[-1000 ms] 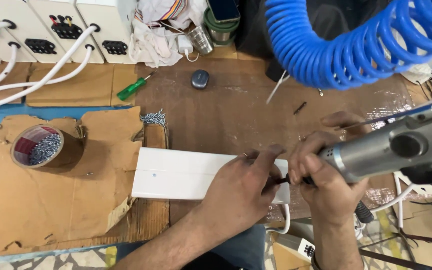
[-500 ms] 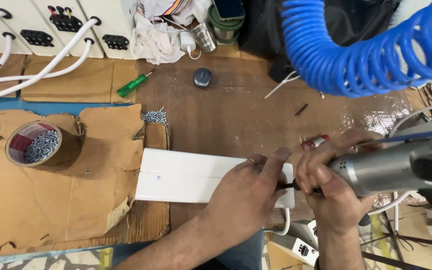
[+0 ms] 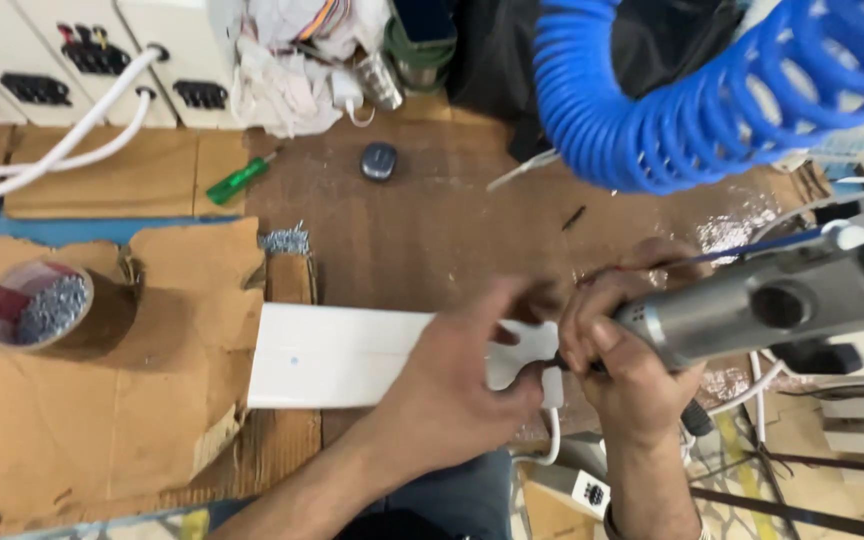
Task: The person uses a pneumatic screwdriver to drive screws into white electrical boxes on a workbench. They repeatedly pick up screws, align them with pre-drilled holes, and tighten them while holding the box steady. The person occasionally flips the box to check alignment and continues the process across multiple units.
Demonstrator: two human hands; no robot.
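A long white plastic strip lies flat across the brown workbench. My left hand rests on its right end, fingers spread and partly blurred, pressing near the tool's tip. My right hand grips a grey pneumatic screwdriver lying sideways, its dark bit pointing left at the strip's right end. A coiled blue air hose hangs above the tool.
A roll of tape filled with small screws sits on torn cardboard at the left. A loose pile of screws, a green screwdriver and a small dark round object lie farther back. White boxes with cables line the rear.
The view has shifted slightly. My left hand's fingers moved at the strip's right end near the bit. My right hand keeps its hold on the tool.
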